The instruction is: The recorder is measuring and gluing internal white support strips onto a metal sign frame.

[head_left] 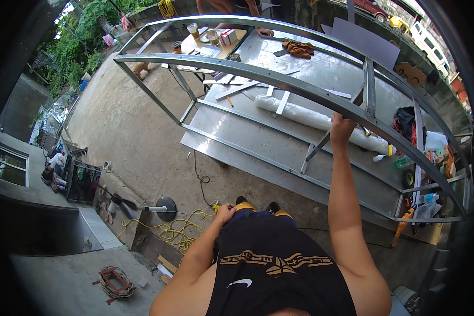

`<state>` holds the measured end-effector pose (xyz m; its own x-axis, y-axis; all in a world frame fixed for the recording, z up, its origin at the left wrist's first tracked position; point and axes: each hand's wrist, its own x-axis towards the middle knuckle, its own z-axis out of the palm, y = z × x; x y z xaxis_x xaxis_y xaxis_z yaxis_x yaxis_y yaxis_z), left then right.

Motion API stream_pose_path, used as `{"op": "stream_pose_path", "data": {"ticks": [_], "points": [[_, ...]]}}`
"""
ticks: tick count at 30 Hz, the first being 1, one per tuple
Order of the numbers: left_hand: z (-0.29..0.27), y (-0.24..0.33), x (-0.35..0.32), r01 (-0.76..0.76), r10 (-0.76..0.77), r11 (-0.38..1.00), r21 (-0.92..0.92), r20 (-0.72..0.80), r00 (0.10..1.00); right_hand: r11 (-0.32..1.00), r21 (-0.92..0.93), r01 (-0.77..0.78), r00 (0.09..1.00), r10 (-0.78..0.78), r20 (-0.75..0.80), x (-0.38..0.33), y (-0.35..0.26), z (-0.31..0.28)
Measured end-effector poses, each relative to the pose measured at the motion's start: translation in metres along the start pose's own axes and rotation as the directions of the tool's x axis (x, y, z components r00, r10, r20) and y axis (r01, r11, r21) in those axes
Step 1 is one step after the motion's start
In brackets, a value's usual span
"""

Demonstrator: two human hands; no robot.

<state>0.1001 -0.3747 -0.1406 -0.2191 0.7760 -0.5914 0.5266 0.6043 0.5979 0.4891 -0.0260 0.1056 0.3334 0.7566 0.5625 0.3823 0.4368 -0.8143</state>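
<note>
Plainly, the frame [295, 86] is bare grey metal, long straight rails joined by short crosspieces. It rests on the shiny table [242, 134], near a crinkled, wrapped roll [310, 117]. The right hand [342, 128] grips its upper rail; the left hand [225, 213] hangs low, fingers unclear.

White van [428, 45], upper right; foliage [66, 45], upper left; apparently a fan [166, 209] below.

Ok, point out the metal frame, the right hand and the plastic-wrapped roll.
Metal frame [279, 81], head view: upper near rail.
Right hand [343, 126], head view: middle of hand.
Plastic-wrapped roll [308, 116], head view: left half.
</note>
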Motion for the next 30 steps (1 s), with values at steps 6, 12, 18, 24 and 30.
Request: {"op": "stream_pose_path", "data": {"ticks": [6, 12, 18, 24, 30], "points": [[0.000, 0.000, 0.001, -0.004, 0.004, 1.000, 0.001, 0.015, 1.000, 0.995, 0.087, -0.053, 0.998, 0.055, -0.011, 0.000, 0.011, -0.001], [0.003, -0.004, 0.001, -0.006, 0.006, 1.000, 0.010, 0.001, 1.000, 0.995, 0.094, -0.047, 0.999, 0.048, -0.009, 0.001, 0.001, 0.002], [0.003, 0.002, -0.004, 0.011, -0.011, 1.000, 0.004, -0.002, 1.000, 0.984, 0.141, 0.110, 0.994, -0.108, -0.021, 0.006, 0.000, 0.005], [0.005, -0.001, -0.006, 0.003, -0.003, 1.000, 0.025, -0.022, 1.000, 0.982, 0.153, 0.109, 0.994, -0.107, -0.016, 0.005, 0.001, 0.005], [0.003, 0.003, -0.007, -0.033, 0.034, 0.999, 0.029, -0.045, 0.998, 0.986, 0.097, 0.137, 0.991, -0.136, -0.020, 0.006, 0.001, 0.001]]}}
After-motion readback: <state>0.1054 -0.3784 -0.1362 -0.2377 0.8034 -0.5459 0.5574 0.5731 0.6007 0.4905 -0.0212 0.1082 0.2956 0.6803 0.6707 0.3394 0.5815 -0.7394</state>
